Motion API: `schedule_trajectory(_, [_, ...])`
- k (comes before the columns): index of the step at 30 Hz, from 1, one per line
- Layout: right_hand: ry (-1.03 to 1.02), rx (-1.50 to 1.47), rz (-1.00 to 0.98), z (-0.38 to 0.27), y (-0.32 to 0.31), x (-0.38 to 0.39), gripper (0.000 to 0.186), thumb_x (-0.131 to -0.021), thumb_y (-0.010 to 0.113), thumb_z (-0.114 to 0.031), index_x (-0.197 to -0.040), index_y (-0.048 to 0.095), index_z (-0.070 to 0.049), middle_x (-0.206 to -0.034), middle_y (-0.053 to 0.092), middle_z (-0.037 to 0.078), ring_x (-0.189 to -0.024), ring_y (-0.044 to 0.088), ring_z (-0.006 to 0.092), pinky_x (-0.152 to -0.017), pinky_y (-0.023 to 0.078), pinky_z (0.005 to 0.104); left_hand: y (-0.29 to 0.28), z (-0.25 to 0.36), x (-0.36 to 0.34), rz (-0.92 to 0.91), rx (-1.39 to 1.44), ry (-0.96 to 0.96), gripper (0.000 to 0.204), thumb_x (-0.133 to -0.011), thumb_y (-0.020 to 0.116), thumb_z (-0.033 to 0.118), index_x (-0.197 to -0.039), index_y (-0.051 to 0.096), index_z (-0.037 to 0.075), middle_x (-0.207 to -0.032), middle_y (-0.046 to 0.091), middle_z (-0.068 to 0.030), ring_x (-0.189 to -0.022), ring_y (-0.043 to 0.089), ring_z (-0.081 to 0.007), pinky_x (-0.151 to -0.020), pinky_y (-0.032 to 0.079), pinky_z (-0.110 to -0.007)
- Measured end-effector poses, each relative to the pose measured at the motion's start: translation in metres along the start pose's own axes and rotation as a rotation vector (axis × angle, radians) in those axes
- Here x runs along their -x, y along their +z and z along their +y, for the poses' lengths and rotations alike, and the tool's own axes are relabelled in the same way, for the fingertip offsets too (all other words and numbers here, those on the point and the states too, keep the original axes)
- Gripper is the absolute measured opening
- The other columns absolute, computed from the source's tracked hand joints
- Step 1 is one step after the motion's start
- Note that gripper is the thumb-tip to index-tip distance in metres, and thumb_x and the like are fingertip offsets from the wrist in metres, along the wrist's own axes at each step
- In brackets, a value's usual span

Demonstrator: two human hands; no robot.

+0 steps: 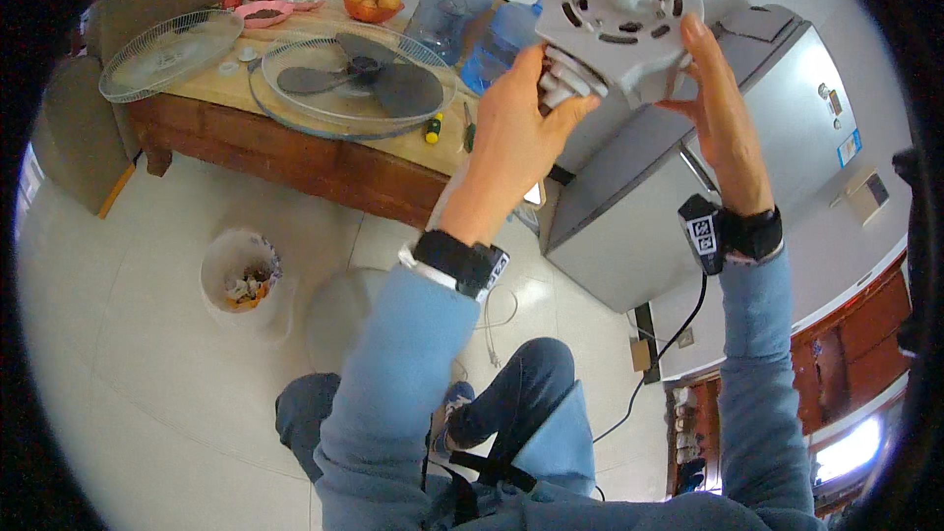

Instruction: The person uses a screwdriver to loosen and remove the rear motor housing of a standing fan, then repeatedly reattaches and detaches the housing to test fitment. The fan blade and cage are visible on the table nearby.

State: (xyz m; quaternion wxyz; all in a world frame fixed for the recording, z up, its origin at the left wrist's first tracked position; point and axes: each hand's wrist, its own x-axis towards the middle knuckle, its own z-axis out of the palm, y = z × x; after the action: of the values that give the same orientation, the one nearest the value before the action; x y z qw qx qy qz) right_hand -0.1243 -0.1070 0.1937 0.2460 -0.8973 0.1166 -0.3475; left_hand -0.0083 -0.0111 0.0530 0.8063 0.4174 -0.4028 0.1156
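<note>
High in front of me, both hands grip a white fan motor housing (629,29) with slotted vents and a metal shaft pointing up. My left hand (506,133) is closed around its ribbed lower left part, thumb toward the middle. At the right side, my right hand (728,123) presses its fingers and thumb against the housing. Beyond them on the wooden table (295,162), a dark three-bladed fan blade (408,88) lies with a round wire guard around it. Another wire guard (172,59) lies further left. Near the table's front edge is a yellow-and-black screwdriver (434,128).
Blue water jugs (452,5) and an orange bowl of round fruit (372,12) stand at the back. A grey refrigerator (629,206) is on the right. A white waste bin (214,275), a round grey disc (339,310) and a pale cable (492,334) are on the floor.
</note>
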Motion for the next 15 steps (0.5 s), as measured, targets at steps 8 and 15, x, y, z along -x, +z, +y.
schedule_trajectory(8, [0.05, -0.07, 0.01, 0.0, -0.001, 0.0, 0.087, -0.083, 0.05, -0.068, -0.142, 0.034, -0.005, -0.14, 0.039, 0.014, -0.126, 0.041, 0.0256, -0.089, 0.045, 0.044, 0.01, 0.001, 0.005, 0.042, 0.005, 0.055, 0.045, -0.078, 0.074, 0.014, -0.114, 0.052, -0.002, -0.093, 0.066, -0.0176, -0.081, 0.065, -0.0253, -0.069, 0.049, -0.032])
schedule_trajectory(15, [-0.006, -0.187, -0.053, 0.002, -0.002, 0.003, 0.08, -0.085, 0.047, -0.063, -0.14, 0.035, -0.006, -0.137, 0.043, 0.012, -0.123, 0.044, 0.0238, -0.094, 0.042, 0.0442, 0.015, 0.001, 0.008, 0.046, -0.015, 0.119, 0.055, -0.079, 0.073, 0.012, -0.123, 0.045, -0.005, -0.095, 0.061, -0.0222, -0.086, 0.061, -0.0362, -0.071, 0.049, -0.038])
